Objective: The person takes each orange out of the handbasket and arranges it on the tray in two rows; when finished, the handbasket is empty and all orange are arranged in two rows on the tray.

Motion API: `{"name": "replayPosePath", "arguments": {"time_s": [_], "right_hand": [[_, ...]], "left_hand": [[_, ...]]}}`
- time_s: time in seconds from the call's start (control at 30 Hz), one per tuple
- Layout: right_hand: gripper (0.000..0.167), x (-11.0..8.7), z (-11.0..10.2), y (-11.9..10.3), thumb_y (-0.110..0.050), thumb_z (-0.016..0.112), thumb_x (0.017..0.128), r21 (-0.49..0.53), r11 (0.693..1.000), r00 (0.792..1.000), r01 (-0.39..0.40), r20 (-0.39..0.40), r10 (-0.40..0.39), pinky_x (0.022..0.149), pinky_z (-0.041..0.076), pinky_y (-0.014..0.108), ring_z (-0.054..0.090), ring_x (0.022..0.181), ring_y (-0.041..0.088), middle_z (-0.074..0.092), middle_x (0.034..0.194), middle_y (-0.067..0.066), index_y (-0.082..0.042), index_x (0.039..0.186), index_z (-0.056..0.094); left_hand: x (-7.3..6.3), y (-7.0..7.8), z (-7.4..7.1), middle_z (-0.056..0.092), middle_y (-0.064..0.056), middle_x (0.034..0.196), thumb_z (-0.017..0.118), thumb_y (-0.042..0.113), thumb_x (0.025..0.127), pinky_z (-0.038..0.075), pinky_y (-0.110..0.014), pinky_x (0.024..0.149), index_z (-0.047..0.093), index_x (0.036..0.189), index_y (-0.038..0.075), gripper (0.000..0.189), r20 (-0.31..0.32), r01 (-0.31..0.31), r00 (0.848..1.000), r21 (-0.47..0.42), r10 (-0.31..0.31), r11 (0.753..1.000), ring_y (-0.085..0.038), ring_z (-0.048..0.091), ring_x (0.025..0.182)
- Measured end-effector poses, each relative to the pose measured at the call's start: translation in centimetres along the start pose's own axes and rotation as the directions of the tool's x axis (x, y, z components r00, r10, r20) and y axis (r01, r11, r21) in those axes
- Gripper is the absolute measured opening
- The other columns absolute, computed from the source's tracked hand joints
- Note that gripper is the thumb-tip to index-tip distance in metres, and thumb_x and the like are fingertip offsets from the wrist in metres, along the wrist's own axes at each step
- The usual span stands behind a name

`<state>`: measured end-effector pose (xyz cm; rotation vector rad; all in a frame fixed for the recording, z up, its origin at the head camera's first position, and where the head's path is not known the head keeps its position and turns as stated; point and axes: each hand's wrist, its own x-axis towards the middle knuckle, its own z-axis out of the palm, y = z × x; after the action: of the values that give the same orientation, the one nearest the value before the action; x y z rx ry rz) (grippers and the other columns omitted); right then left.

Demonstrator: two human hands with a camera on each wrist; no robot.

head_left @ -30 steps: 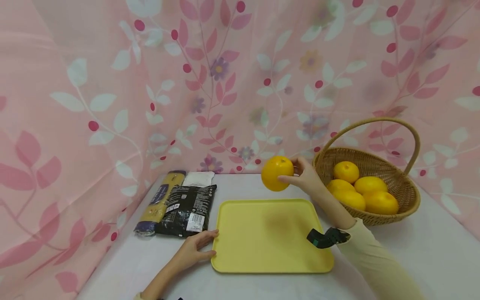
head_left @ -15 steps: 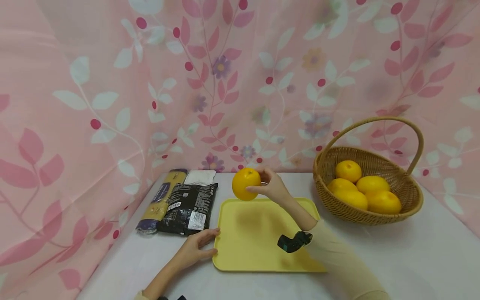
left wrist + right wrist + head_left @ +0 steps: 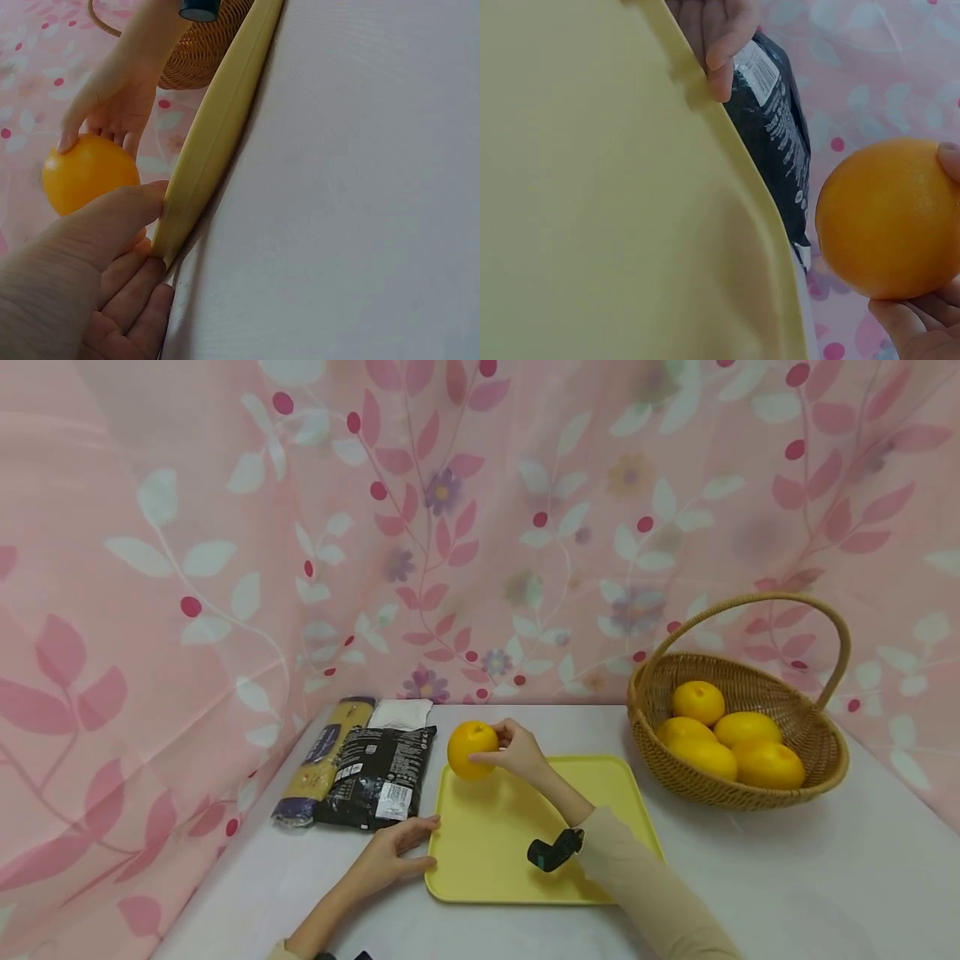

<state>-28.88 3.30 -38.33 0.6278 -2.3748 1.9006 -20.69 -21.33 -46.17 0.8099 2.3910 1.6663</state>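
In the head view my right hand [image 3: 517,753] grips an orange [image 3: 472,750] between thumb and fingers. It is held above the far left corner of a yellow tray [image 3: 517,852]. The right wrist view has the orange [image 3: 889,225] close up, with fingertips above and below it and the rest of that hand cut off. My left hand [image 3: 386,858] rests at the tray's left edge. Its thumb and fingertips touch the rim, spread apart, as the left wrist view also shows beside the tray edge [image 3: 217,135].
A wicker basket [image 3: 675,777] with a tall handle stands at the right, holding several oranges [image 3: 697,703]. Left of the tray lie a black packet [image 3: 375,781], a yellow and blue package [image 3: 322,760] and a white packet [image 3: 401,714]. A floral curtain [image 3: 480,527] hangs behind.
My right hand has carried the orange leftward and lower, from near the basket to above the tray's far left corner. The left hand has stayed at the tray's edge.
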Motion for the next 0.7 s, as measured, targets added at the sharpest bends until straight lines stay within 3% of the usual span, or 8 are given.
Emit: {"name": "replayPosePath", "arguments": {"time_s": [0.17, 0.4, 0.57, 0.7], "right_hand": [[0.041, -0.4, 0.4, -0.6, -0.008, 0.074, 0.072, -0.009, 1.000, 1.000, -0.024, -0.008, 0.024, 0.077, 0.052, 0.035, 0.056, 0.088, 0.032, 0.056, 0.097, 0.018, 0.008, 0.103, 0.051], [0.046, 1.1, 1.2, 3.2, -0.021, 0.079, 0.068, -0.088, 0.995, 0.998, -0.049, -0.033, 0.047, 0.073, 0.051, 0.028, 0.055, 0.082, 0.019, 0.056, 0.093, 0.006, -0.001, 0.101, 0.052], [0.050, 1.3, 1.6, 4.3, -0.024, 0.078, 0.069, -0.120, 0.986, 0.993, -0.115, -0.022, 0.113, 0.077, 0.050, 0.033, 0.053, 0.086, 0.022, 0.054, 0.096, 0.009, 0.000, 0.102, 0.049], [0.053, 1.1, 1.6, 4.6, -0.025, 0.075, 0.073, -0.124, 0.980, 0.987, -0.155, 0.026, 0.160, 0.082, 0.048, 0.036, 0.052, 0.093, 0.024, 0.052, 0.102, 0.011, 0.000, 0.108, 0.044]], "left_hand": [[-0.1, 0.0, 0.1, 0.048, -0.021, 0.125, 0.073, 0.010, 0.074, 0.037, -0.029, 0.097, 0.053, 0.113, -0.006, 0.047, -0.008, -0.003, 1.000, -0.004, 0.003, 1.000, -0.031, 0.045, 0.114], [0.0, 0.4, -0.1, 0.047, -0.023, 0.125, 0.072, 0.004, 0.074, 0.037, -0.032, 0.097, 0.052, 0.114, -0.007, 0.047, -0.008, 0.002, 1.000, 0.007, -0.002, 1.000, -0.033, 0.044, 0.115], [0.1, 0.4, -0.1, 0.045, -0.028, 0.124, 0.069, -0.005, 0.073, 0.036, -0.039, 0.097, 0.050, 0.114, -0.012, 0.046, -0.002, -0.009, 1.000, 0.009, 0.009, 1.000, -0.039, 0.042, 0.114], [0.0, 0.3, 0.0, 0.045, -0.027, 0.125, 0.070, -0.001, 0.074, 0.037, -0.036, 0.096, 0.050, 0.115, -0.010, 0.046, -0.001, -0.013, 1.000, 0.018, 0.013, 1.000, -0.037, 0.043, 0.114]]}}
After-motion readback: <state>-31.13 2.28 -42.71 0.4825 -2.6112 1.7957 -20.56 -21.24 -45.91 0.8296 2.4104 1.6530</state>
